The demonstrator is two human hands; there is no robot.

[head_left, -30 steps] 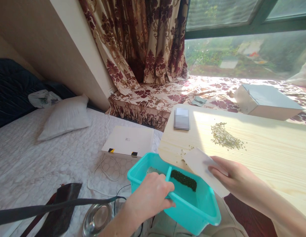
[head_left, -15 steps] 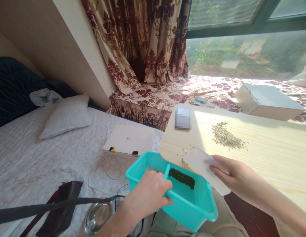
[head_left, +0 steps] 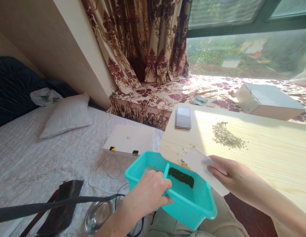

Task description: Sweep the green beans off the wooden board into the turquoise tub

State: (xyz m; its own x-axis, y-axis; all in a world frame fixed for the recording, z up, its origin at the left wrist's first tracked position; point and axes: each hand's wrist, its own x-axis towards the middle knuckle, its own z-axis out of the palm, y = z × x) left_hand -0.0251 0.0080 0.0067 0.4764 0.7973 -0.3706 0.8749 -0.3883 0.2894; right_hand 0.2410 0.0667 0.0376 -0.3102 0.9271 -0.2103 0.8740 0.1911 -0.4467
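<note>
My left hand (head_left: pixel 145 196) grips the rim and divider of a turquoise plastic bin (head_left: pixel 192 207), held just under the near edge of a pale wooden table (head_left: pixel 266 154). A line of dark green beans (head_left: pixel 181 176) lies in the bin's right compartment. My right hand (head_left: pixel 235 179) pinches a white card (head_left: pixel 199 164) that rests on the table edge above the bin. A few loose beans (head_left: pixel 183 156) lie by the card. A larger pile of green beans (head_left: pixel 225 135) sits farther back on the table.
A phone (head_left: pixel 182 118) lies at the table's far left corner. A white box (head_left: pixel 268 100) rests on the floral window seat. On the bed to the left lie a white flat box (head_left: pixel 129 140), a pillow (head_left: pixel 66 115), a steel bowl (head_left: pixel 97 215), cables and a dark strap (head_left: pixel 56 202).
The bin has shifted slightly left and down under the table edge. My right hand and the card have barely moved.
</note>
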